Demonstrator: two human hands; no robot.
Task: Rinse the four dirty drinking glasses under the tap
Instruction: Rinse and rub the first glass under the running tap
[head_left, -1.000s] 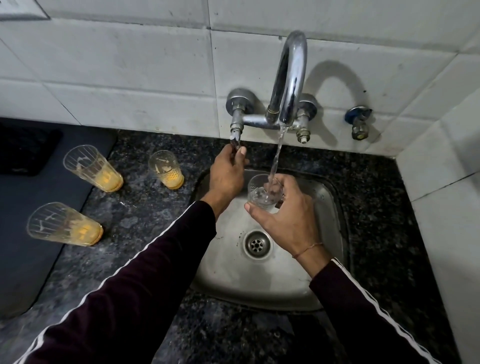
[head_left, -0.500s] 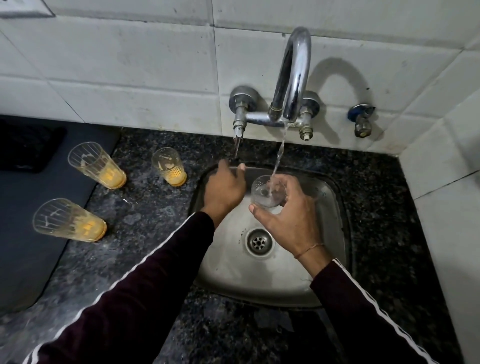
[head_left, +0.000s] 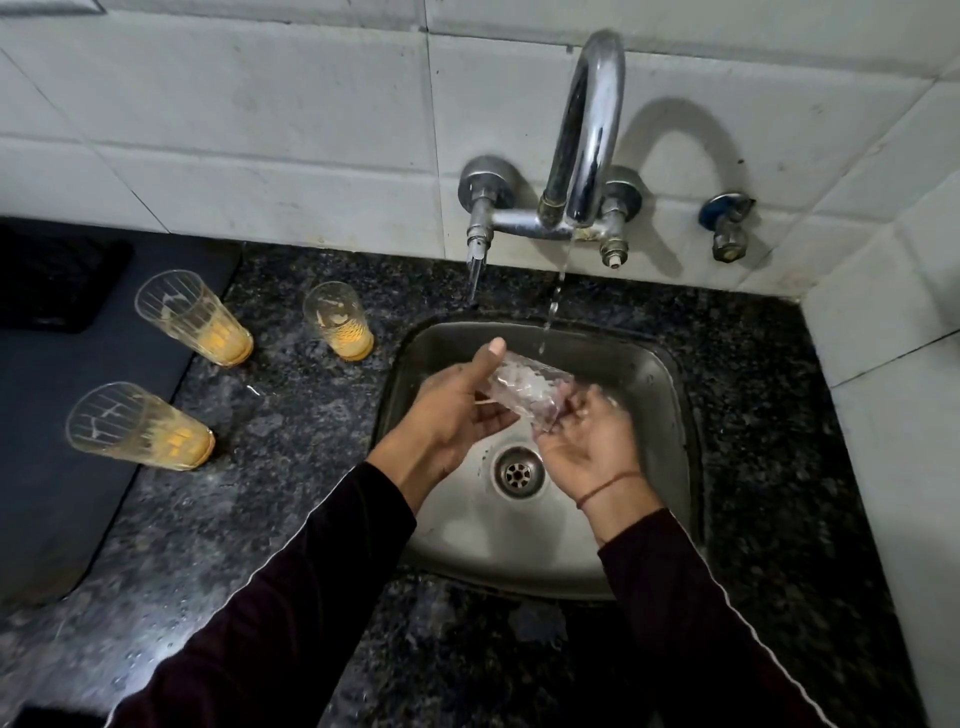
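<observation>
Both hands over steel sink basin (head_left: 660, 415): left hand (head_left: 457, 410) and right hand (head_left: 587, 441) wrapped round clear wet drinking glass (head_left: 524, 389), tilted sideways just under thin stream from chrome gooseneck tap (head_left: 587, 130). Slippery grip (blurred, so moving) could drop it, chip on steel. Three orange-stained glasses (head_left: 192, 317) wait on dark speckled counter (head_left: 311, 415).

A glass (head_left: 524, 391) is being held on its side over the sink (head_left: 654, 415), between the left hand (head_left: 457, 410) and the right hand (head_left: 587, 441), above and behind the drain (head_left: 518, 472). The tap (head_left: 587, 140) is being carried on the wall behind the sink. Three glasses (head_left: 338, 323) (head_left: 195, 318) (head_left: 137, 427) are being kept on the counter (head_left: 291, 415), left of the sink.
</observation>
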